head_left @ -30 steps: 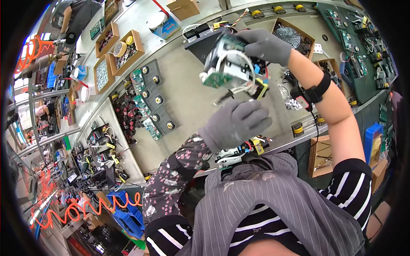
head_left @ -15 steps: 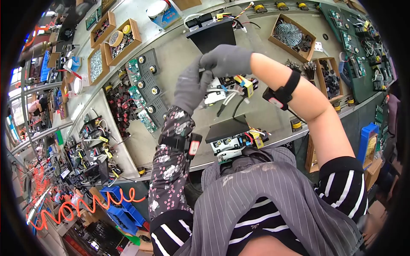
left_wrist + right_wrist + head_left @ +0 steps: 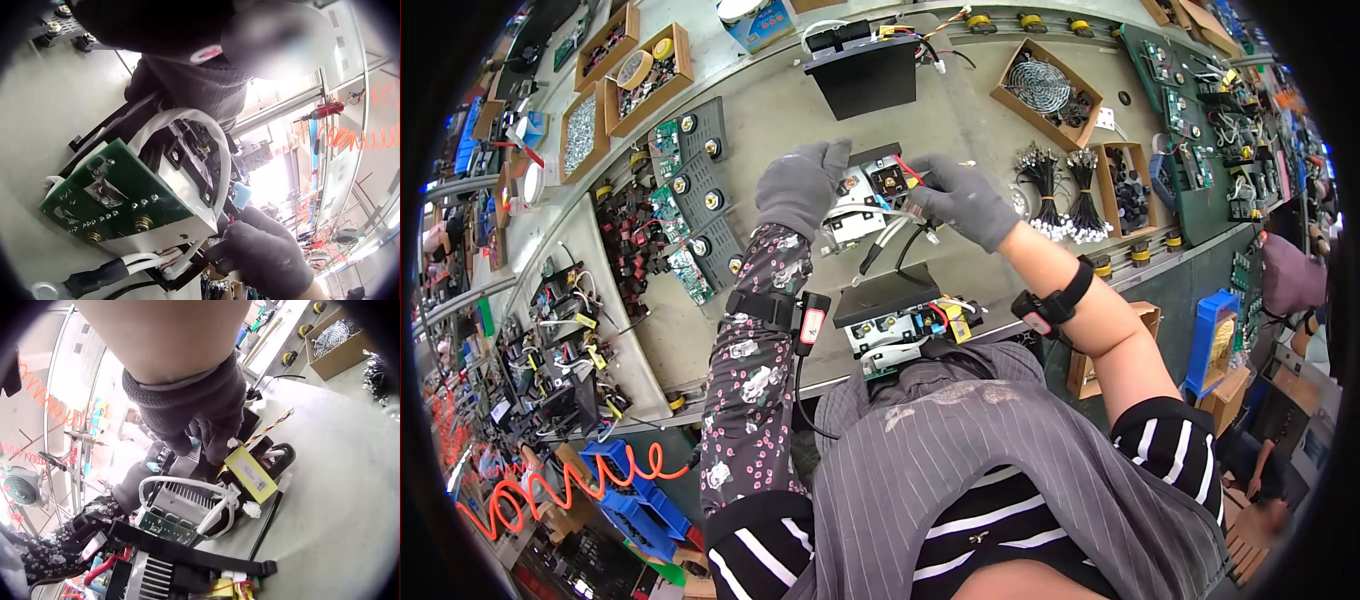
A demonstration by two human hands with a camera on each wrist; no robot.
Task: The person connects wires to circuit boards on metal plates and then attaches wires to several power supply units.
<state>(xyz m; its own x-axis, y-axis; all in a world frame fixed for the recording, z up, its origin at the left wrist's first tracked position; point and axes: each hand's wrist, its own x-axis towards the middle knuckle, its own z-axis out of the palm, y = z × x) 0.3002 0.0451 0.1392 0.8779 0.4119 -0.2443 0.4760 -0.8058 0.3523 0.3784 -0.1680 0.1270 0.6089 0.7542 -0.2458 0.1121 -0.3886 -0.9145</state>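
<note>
Between the hands is an electronic unit [image 3: 858, 222] with white metal plates and cables. My left hand [image 3: 798, 190] grips its left edge; in the left wrist view the same hand [image 3: 194, 90] lies over the black casing, above a green circuit board [image 3: 119, 200]. On the opposite side, my right hand [image 3: 968, 200] has curled fingers on the unit beside a red wire [image 3: 908, 170]. The right wrist view has that hand [image 3: 194, 419] against the unit next to a yellow-labelled block [image 3: 250, 475]. Its exact fingertip contact is partly hidden. A second unit [image 3: 888, 325] sits near the apron.
A black-panelled unit [image 3: 863, 80] stands at the back. On the right are a box with a wire fan guard [image 3: 1040, 86], cable bundles [image 3: 1045, 185] and another parts box [image 3: 1128, 185]. Black plates with boards [image 3: 705, 200] line the left.
My hands were close together above the unit and are now apart on its two sides. The unit has turned, exposing more of its top, with the red wire in sight.
</note>
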